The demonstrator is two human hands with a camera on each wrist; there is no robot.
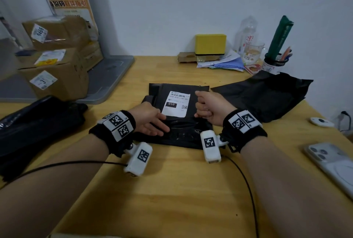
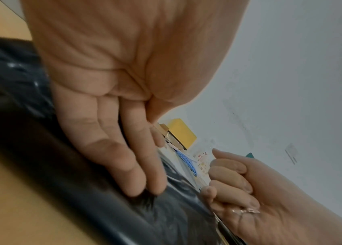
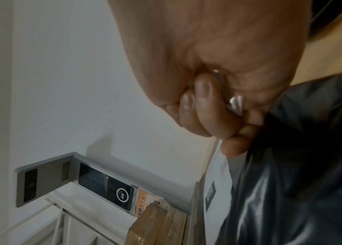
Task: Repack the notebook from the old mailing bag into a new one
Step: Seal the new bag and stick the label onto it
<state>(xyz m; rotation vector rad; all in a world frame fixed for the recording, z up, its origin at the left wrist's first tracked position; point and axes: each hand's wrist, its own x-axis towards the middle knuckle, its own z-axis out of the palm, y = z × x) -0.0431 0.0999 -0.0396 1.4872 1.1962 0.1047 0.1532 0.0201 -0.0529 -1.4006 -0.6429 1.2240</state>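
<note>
A parcel pickup station: labelled cardboard boxes stacked beside a scanner terminal on a wooden desk.

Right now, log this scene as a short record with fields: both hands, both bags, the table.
labelled bag: black mailing bag with a white shipping label, flat at the table's centre
left hand: left hand, fingers straight, resting on the bag's near left part
right hand: right hand, fingers curled round something small and shiny, over the bag's right edge
other bag: crumpled black bag to the right, untouched
notebook: not visible
table: wooden table; phone at its right edge
</note>
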